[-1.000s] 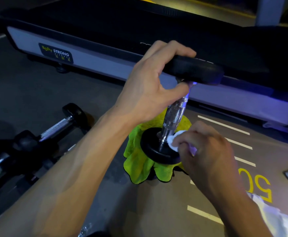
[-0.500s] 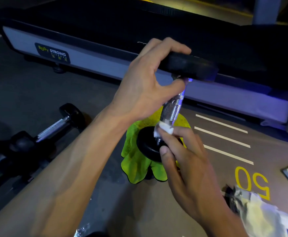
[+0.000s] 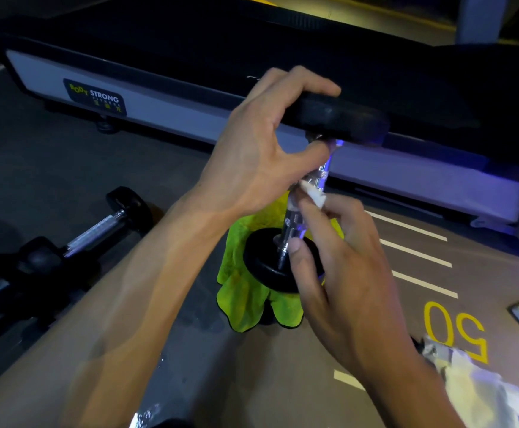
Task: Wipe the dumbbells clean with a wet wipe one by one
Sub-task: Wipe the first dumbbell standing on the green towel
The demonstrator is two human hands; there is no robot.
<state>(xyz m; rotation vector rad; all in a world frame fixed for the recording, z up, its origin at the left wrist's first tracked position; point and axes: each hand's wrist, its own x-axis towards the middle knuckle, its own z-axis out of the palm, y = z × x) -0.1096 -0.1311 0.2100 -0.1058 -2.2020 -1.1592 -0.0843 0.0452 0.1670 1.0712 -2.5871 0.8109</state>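
The left hand (image 3: pixel 261 156) curls around the top head of the dumbbell (image 3: pixel 310 193), which stands upright with its lower head on the green cloth (image 3: pixel 245 291). Below that grip, the right hand (image 3: pixel 344 273) pinches the wet wipe (image 3: pixel 313 196) against the chrome handle. The dumbbell looks heavy, rigid and top-heavy, so steadying the upper head seems wise while the soft wipe slides.

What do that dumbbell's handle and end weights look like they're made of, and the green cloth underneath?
Handle: shiny metal, likely chromed steel, with a knurled grip. End weights: matte black, probably rubber-coated. Green cloth: soft, fuzzy fabric, looks like microfibre.
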